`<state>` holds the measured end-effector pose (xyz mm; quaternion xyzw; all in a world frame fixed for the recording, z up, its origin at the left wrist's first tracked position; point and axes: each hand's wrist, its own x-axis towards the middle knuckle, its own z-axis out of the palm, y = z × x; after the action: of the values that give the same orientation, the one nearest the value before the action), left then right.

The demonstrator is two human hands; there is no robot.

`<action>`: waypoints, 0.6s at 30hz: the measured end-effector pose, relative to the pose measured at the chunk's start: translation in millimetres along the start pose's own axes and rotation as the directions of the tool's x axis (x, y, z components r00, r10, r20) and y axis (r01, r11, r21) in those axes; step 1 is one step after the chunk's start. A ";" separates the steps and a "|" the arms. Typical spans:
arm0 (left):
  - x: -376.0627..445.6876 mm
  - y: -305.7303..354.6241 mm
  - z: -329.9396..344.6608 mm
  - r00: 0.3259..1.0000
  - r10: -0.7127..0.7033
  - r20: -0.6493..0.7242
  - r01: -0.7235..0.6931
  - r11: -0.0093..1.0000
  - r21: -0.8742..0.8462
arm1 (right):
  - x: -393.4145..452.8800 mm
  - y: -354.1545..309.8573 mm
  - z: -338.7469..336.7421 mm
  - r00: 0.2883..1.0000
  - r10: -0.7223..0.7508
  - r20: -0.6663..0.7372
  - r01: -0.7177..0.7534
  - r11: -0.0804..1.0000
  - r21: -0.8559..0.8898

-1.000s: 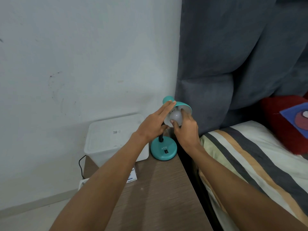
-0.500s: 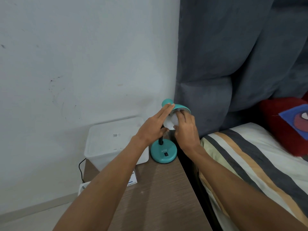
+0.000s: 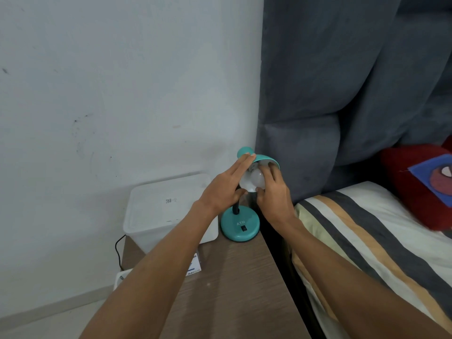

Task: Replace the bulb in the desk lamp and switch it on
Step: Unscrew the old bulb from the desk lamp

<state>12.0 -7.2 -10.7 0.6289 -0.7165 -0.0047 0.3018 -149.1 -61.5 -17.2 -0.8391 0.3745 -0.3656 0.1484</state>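
A teal desk lamp stands at the far right corner of a wooden bedside table (image 3: 234,277). Its round base (image 3: 239,226) carries a black switch (image 3: 243,228). The teal shade (image 3: 265,159) tilts toward me, and a white bulb (image 3: 257,180) sits inside it. My left hand (image 3: 223,187) lies flat against the shade's left side, fingers straight, thumb under the rim. My right hand (image 3: 274,189) has its fingers and thumb closed around the bulb. The bulb's socket end is hidden in the shade.
A white lidded plastic box (image 3: 166,211) stands left of the lamp. A small card (image 3: 194,265) lies under my left forearm. A black cable (image 3: 118,250) runs down by the wall. A grey padded headboard (image 3: 342,94) and a striped bed (image 3: 379,241) are on the right.
My right hand's fingers have shifted around the bulb, so more of it shows now than half a second ago. The left hand stays on the shade.
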 end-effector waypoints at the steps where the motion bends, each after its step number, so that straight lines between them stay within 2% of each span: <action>1: 0.6 1.1 0.2 1.000 0.003 0.005 -0.003 1.000 0.000 | 0.8 -0.2 -0.2 1.000 0.018 0.001 -0.018 1.000 0.012; 11: -1.0 4.1 -1.1 1.000 -0.012 0.005 0.012 1.000 0.027 | -3.3 -2.1 -11.8 1.000 0.016 0.015 -0.017 0.999 0.048; 18: -8.9 13.6 -10.9 0.999 -0.048 0.008 0.047 0.992 0.113 | -20.5 -7.6 -44.6 0.999 -0.023 -0.043 0.026 0.996 0.088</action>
<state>4.9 7.8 -0.4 0.6618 -0.7020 0.0253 0.2618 -186.8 -40.1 7.2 -0.8284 0.3506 -0.4010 0.1730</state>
